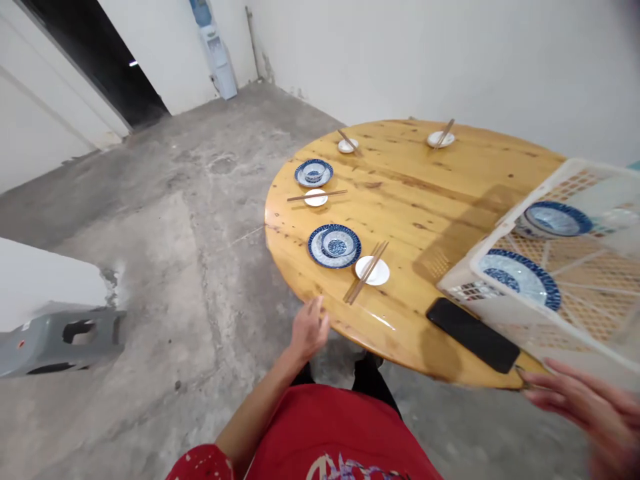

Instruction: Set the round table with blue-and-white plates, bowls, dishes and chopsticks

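Left hand (310,328): loosely curled at the near-left edge of the table (395,208); whether it grips the edge or only rests there, I cannot tell.
Right hand (593,403): blurred, fingers stretched toward the near-right edge, beside the basket's (550,337) near wall; whether it holds anything, I cannot tell.
Phone (473,335): black, flat, between the near edge and the basket, one end just beside the right fingertips.
Basket: white openwork, at the table's right side, its near-left corner by the phone; blue-rimmed dishes (537,283) inside.
Near setting: in from the left hand, a bowl (338,244) on a plate (317,249); just right, a saucer (379,273) with chopsticks (367,273) across it, ends toward the near edge.
Left edge: another bowl on a plate, with a saucer and chopsticks on their near side.
Far edge: two more saucers bearing chopsticks, one toward the left, one nearer the middle.
Room: wood stretches between near saucer and phone, and more widely from the left-edge dishes to the basket; grey floor (165,227) spreads beyond the left edge.
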Demonstrator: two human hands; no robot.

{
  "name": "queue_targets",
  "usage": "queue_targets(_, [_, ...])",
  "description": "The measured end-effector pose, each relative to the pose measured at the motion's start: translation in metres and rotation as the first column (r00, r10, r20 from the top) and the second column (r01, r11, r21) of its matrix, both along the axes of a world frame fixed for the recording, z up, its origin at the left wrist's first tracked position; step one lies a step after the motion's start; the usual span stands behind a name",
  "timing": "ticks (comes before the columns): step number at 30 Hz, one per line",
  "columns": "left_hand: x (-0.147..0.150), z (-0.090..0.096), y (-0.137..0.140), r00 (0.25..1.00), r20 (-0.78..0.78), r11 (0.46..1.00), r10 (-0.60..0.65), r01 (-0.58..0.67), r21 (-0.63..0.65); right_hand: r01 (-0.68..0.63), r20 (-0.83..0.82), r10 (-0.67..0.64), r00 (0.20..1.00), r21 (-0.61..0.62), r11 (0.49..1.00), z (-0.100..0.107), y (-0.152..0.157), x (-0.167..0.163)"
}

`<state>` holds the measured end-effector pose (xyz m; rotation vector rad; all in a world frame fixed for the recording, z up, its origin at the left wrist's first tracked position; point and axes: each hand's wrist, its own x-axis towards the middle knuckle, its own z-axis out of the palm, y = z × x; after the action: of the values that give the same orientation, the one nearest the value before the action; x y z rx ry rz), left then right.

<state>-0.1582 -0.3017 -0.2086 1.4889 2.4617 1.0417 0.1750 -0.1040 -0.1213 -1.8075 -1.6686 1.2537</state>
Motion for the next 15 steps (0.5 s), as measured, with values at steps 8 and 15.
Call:
queue_targets(8, [-0.041,-0.046,-0.132,0.901,0.224,0.928,0.372,-0.364,-0.078,0.011,-0.342,-0.09,0.935,-0.227,0.974,-0.034,-0.1,-0.136])
queue_targets(15, [-0.074,-0.043,-0.106,0.855,0.442,0.962,0.27,-0.221,-0.16,-0.052,-0.417,-0.055,0.907,-0.242,0.969,-0.043,-0.093,-0.196])
